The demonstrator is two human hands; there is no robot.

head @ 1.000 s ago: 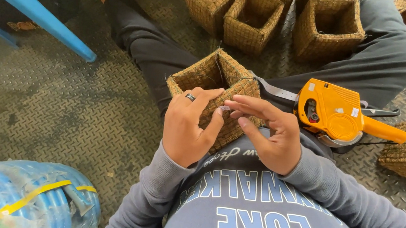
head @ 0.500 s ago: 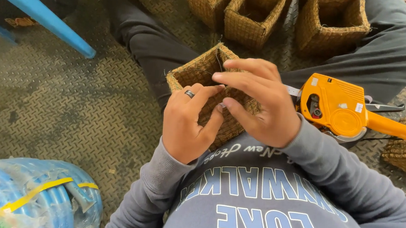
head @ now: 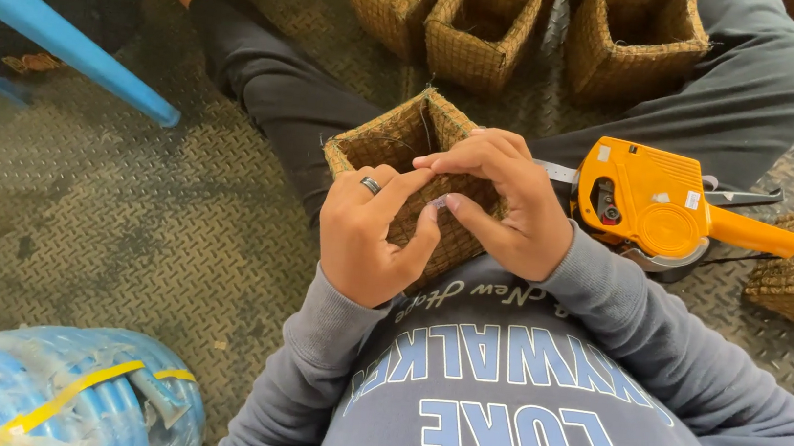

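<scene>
On the lap, both hands, left (head: pixel 371 235) and right (head: pixel 502 205), pinch a small sticker (head: pixel 440 201) against the woven basket (head: pixel 405 145); rough weave could leave it peeling.

We curl our ringed left hand (head: pixel 371 235) and our right hand (head: pixel 507 205) together before our chest, fingertips meeting and pinching, grey-sleeved forearms bent inward, legs crossed.

We find open grey checker-plate metal floor (head: pixel 102 222) leftward; the orange plastic label gun (head: pixel 650 200) and square woven baskets (head: pixel 482 25) crowd its right and far edges.
</scene>
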